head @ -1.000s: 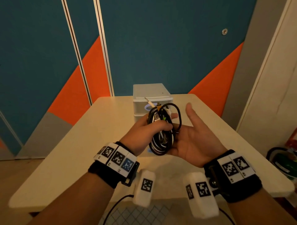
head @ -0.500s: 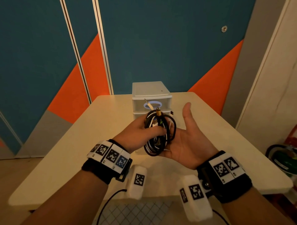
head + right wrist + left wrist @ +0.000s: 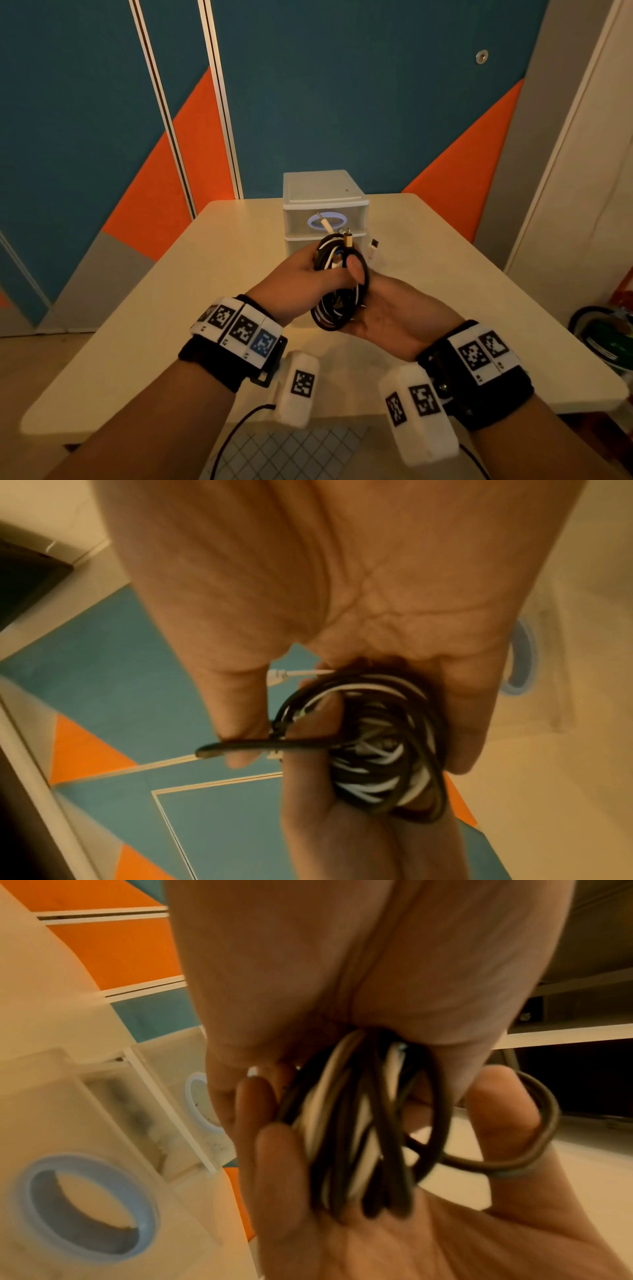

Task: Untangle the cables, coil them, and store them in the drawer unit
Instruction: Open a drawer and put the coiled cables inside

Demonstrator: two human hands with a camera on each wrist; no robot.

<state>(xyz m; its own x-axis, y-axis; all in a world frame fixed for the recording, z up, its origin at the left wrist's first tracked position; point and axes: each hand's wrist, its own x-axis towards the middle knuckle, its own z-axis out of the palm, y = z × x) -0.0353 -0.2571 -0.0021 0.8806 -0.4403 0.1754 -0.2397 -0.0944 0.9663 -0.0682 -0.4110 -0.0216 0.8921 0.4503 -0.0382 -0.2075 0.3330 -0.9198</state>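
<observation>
From the head view, we saw the left hand (image 3: 308,277) clasping a bundle of cables (image 3: 339,284), black and white loops together, with the thumb pressed over the top of the coil. The right hand (image 3: 387,315) lay palm-up under the bundle, cupping its lower loops. Both hands were held above the table (image 3: 171,308), well inside its near edge. The drawer unit (image 3: 325,205) stood at the far middle of the table, just beyond the bundle, its drawers closed. A gold plug (image 3: 348,238) and a white plug (image 3: 373,245) stuck out of the bundle toward the unit. Bare tabletop stretched to the left and right of the hands out to both side edges.

From the left wrist, we saw the left hand (image 3: 342,974) closed on the cables (image 3: 359,1137), while the fingers (image 3: 274,1150) of the right hand lay alongside the loops. One dark loop (image 3: 514,1161) ran around the right thumb. The drawer unit (image 3: 85,1096) was near on the left.

From the right wrist, we saw the right hand (image 3: 308,588) with its fingers bent around the cables (image 3: 377,737). The picture was blurred, so finer contact we could not tell.
</observation>
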